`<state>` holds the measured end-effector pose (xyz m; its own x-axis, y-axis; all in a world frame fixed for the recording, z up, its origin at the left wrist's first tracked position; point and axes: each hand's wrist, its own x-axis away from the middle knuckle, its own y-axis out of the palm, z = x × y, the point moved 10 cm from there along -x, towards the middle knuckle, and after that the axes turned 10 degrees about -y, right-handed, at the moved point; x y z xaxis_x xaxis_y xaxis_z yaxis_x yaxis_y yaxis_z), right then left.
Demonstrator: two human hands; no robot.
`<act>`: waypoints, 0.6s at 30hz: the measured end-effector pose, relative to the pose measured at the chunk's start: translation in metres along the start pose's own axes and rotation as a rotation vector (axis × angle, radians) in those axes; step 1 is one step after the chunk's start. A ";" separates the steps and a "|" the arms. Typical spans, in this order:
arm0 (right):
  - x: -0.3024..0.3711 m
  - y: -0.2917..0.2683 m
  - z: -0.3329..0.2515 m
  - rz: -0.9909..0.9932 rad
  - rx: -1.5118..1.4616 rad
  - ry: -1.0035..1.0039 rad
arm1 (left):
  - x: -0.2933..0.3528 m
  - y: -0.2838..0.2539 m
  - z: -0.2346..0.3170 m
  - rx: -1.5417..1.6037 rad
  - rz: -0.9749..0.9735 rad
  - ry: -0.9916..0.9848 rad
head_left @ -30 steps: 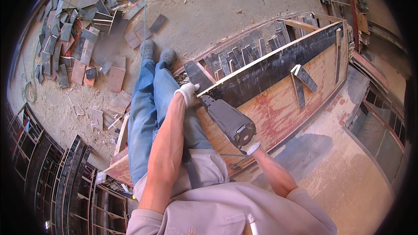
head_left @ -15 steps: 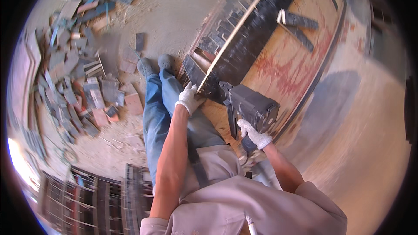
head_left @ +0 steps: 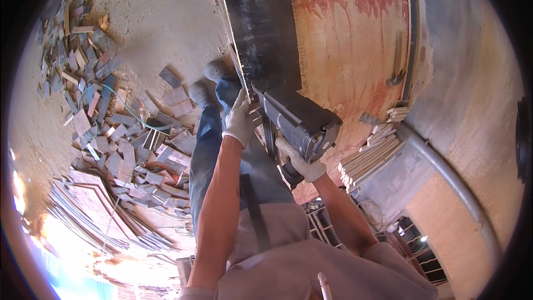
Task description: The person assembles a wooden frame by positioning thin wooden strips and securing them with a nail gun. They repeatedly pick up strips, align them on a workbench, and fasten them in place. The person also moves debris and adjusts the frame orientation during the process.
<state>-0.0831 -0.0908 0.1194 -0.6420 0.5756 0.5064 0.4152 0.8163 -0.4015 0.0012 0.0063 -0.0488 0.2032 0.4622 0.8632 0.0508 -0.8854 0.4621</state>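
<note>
Right up close, a white cigarette (head_left: 325, 286) juts out in front of the worker's grey-mauve shirt (head_left: 261, 275). A little farther on, the right hand (head_left: 302, 161), in a whitish knit work glove, is closed around the handle of a black nail gun (head_left: 302, 122). The tool sits just right of the left hand, its nose pointing away from the worker to the near end of a long black panel (head_left: 258, 28); I can't tell whether the nose touches it. The left hand (head_left: 240, 119), gloved too, has its fingers up at that same end, partly bent, and from what shows I can't say if they grip the edge.

Below the arms run faded blue jeans (head_left: 205, 139), ending in grey clogs (head_left: 201, 94) left of the panel. Off to the right, pale wood strips (head_left: 369, 158) lie stacked near a grey pipe (head_left: 444, 172). Over on the left, wood offcuts (head_left: 125, 158) litter the floor in a broad heap, a thin green hose (head_left: 129, 109) looping across them. Farther off, a tan plywood sheet (head_left: 333, 39), streaked red, stretches along the panel's right side.
</note>
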 end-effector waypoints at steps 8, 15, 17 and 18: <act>0.015 0.020 0.018 0.053 -0.370 0.142 | 0.006 0.002 0.005 -0.150 -0.004 0.016; 0.026 0.036 0.051 0.086 -0.642 0.274 | 0.010 0.002 0.004 -0.197 -0.038 0.023; 0.024 0.031 0.037 0.054 -0.479 0.288 | 0.011 0.002 0.003 -0.203 -0.039 0.020; 0.019 0.029 0.024 0.026 -0.401 0.307 | 0.012 0.001 0.003 -0.207 -0.043 0.019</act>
<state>-0.0990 -0.0569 0.0993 -0.4339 0.5341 0.7256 0.6819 0.7210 -0.1230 0.0066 0.0103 -0.0388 0.1867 0.5015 0.8448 -0.1435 -0.8367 0.5284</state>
